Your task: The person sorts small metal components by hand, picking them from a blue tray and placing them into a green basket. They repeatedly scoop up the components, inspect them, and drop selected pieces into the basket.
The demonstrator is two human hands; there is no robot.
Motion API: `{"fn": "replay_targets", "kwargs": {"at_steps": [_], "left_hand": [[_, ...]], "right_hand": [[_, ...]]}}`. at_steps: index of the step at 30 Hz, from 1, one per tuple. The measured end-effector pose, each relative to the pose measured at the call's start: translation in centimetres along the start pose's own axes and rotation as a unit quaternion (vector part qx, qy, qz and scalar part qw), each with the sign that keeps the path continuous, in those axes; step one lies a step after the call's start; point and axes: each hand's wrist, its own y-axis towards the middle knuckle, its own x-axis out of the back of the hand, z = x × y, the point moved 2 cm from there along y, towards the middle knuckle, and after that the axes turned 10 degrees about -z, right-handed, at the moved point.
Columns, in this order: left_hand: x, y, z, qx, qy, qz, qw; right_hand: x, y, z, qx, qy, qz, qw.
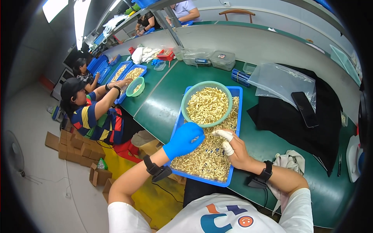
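Note:
A blue tray [239, 101] in front of me holds a thick layer of small gold-coloured metal pieces [202, 165]. On its far part rests a light green bowl [230, 101], heaped with the same kind of pieces. My left hand [185, 139], in a blue glove, curls closed over the tray, just below the bowl's near rim. A few small metal pieces show at its fingers. Opposite it, white covers sit on the thumb and a fingertip of my right hand [235, 150]. Those fingers are apart, over the pieces, and I see nothing held between them.
Right of the tray lie a black cloth [278, 126], a clear plastic bag [285, 83] and a phone [305, 109]. Clear plastic boxes [222, 60] and blue pens [240, 77] stand behind. At left, a co-worker [91, 106] reaches over blue trays beside a green bowl [135, 87].

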Motion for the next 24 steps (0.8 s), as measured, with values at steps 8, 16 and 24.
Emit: {"fn": "replay_targets", "kwargs": {"at_steps": [8, 16, 24], "left_hand": [[-3.9, 0.8, 0.0, -0.292, 0.133, 0.125, 0.939], [-4.5, 0.0, 2.1, -0.287, 0.167, 0.079, 0.94], [-3.4, -1.5, 3.0, -0.109, 0.273, 0.245, 0.924]], "right_hand": [[-0.1, -0.1, 0.4, 0.014, 0.013, 0.01, 1.0], [-0.2, 0.0, 0.1, -0.006, 0.015, 0.031, 0.999], [-0.3, 0.0, 0.1, -0.007, -0.002, 0.046, 0.999]]}}
